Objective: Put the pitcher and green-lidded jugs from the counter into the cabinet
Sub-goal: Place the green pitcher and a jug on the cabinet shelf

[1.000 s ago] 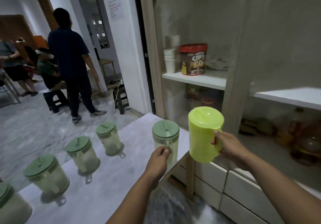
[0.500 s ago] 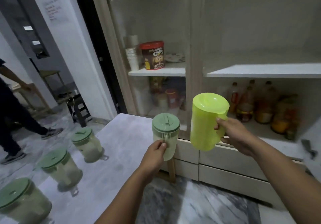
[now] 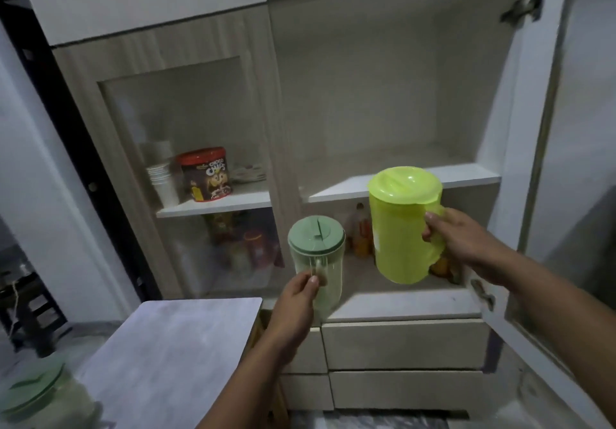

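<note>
With the right hand [image 3: 466, 242] gripping the pitcher [image 3: 405, 225] and the left hand [image 3: 298, 298] pinching 1 jug [image 3: 316, 262] before the open cabinet [image 3: 400, 180], either could clip the shelf edge and slip.

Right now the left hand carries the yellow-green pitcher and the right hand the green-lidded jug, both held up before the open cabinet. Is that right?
Not quite: the hands are swapped. In the head view the left hand grips the green-lidded jug by its handle, and the right hand holds the yellow-green pitcher. Both are held up before the open cabinet.
</note>
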